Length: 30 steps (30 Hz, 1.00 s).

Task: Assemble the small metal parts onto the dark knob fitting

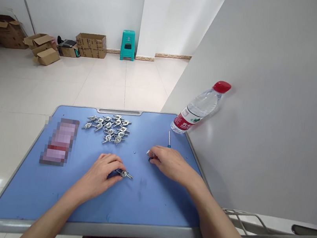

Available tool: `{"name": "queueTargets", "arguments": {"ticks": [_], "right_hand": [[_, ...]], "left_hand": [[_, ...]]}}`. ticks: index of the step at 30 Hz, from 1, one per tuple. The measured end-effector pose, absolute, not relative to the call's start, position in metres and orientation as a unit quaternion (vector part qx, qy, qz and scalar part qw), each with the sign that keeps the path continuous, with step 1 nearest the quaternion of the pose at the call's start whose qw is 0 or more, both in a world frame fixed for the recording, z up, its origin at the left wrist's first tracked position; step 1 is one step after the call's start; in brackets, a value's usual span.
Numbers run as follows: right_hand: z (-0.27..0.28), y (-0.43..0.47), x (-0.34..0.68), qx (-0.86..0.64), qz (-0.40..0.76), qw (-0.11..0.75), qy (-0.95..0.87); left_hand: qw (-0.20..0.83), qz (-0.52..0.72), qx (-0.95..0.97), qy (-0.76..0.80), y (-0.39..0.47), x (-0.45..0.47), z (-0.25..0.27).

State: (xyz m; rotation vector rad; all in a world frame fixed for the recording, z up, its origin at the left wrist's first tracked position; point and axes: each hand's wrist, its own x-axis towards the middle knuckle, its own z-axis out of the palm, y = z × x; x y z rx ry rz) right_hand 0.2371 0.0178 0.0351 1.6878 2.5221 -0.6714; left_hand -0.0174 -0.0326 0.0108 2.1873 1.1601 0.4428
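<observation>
My left hand [106, 171] rests low over the blue tabletop, its thumb and fingers closed around a small silver metal fitting [125, 174] with prongs pointing right. Farther right, my right hand [166, 162] is closed in a pinch. A small whitish piece [148, 153] and a dark curved bit [150, 159] show at its fingertips; the fingers hide most of what is there. Just beyond that hand lies a screwdriver [169, 138] with a thin shaft and blue handle, partly covered. Several similar metal fittings [108, 125] are grouped at the back. A tiny metal piece [134, 152] lies between my hands.
A water bottle [197, 109] with a red cap leans against the grey panel [267, 111] at the back right corner. On the left lies a blurred-out pinkish item [60, 142]. Beyond the table, cardboard boxes [91, 45] and a teal stool [128, 45] stand by the wall.
</observation>
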Motion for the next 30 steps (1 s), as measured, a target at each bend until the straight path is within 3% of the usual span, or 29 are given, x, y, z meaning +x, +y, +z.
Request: {"name": "queueTargets", "arguments": {"ticks": [9, 16, 30], "right_hand": [[0.052, -0.003, 0.217, 0.419, -0.357, -0.072, 0.832], [0.045, -0.009, 0.203, 0.383, -0.310, -0.039, 0.869], [0.035, -0.011, 0.188, 0.439, -0.304, -0.093, 0.841]], "left_hand": [[0.296, 0.175, 0.837, 0.425, -0.031, -0.019, 0.006], [0.291, 0.175, 0.842, 0.419, -0.031, -0.019, 0.005], [0.297, 0.169, 0.840, 0.421, -0.032, -0.016, 0.007]]}}
